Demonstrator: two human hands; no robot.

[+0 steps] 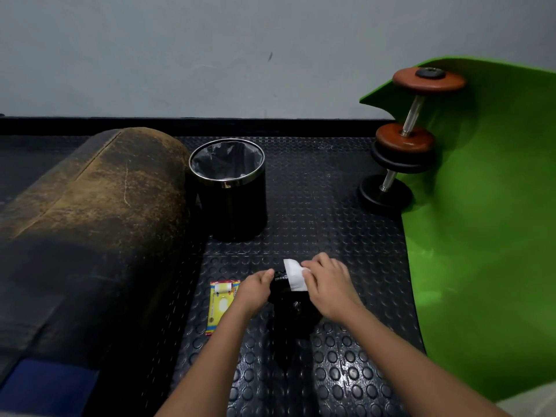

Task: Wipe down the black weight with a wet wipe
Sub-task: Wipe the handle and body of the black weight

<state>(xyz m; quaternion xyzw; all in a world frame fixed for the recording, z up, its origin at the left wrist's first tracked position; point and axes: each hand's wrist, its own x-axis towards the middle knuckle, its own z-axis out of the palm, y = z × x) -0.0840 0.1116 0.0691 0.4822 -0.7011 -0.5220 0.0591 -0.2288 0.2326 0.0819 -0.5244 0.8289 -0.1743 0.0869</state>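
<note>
The black weight (293, 305) was seen low in the middle of the view, on the studded black rubber floor (331, 206), between the two hands. It was gripped at its left side by the left hand (255, 291), whose fingers were curled against it. A white wet wipe (294, 275) was laid over the far top edge of the weight and was held there by the right hand (328, 284), the fingers bent down onto the wipe. A yellow and red packet (221, 305) lay flat on the floor just left of the left hand. Further back, a black bin (231, 194) lined with a dark bag was stood beside a worn brown padded roll (90, 212). At the right, a green mat (487, 221) was curled up at its edge, and two dumbbells (403, 139) were propped against it.
</note>
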